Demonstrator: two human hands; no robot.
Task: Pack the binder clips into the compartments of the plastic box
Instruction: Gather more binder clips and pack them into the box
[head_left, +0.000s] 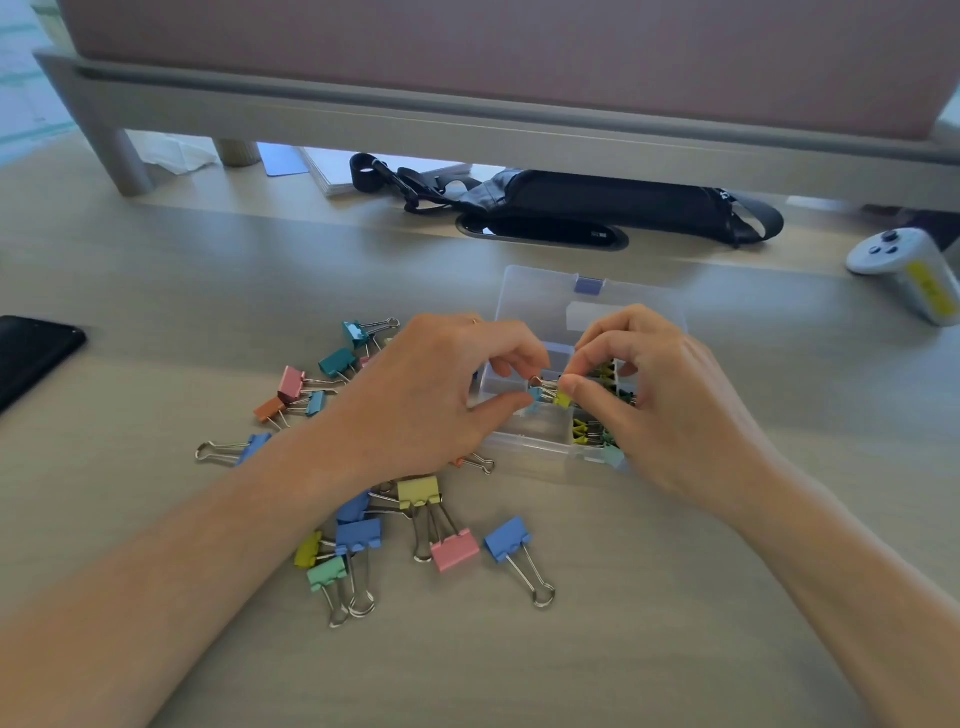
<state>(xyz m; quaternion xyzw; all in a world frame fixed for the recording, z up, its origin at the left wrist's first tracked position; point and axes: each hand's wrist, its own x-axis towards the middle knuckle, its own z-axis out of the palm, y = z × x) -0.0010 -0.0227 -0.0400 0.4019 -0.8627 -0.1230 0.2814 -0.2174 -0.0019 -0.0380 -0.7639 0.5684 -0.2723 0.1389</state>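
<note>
On table (675, 649) nearest you: loose binder clips (358, 535), blue, pink, yellow, green, scattered around your left forearm. Just beyond, over plastic box (519, 441): your left hand (431, 395) pinches small blue clip (534, 397), your right hand (675, 400) pinches small yellow clip (562, 400), clips touching. Box's right compartments hold small clips. Farther back: black pouch (597, 200), white controller (883, 254), its yellow label (927, 291) too blurred to read.

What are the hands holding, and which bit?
The left hand pinches a small blue clip by its coloured body; the right hand pinches a small yellow clip the same way.
</note>
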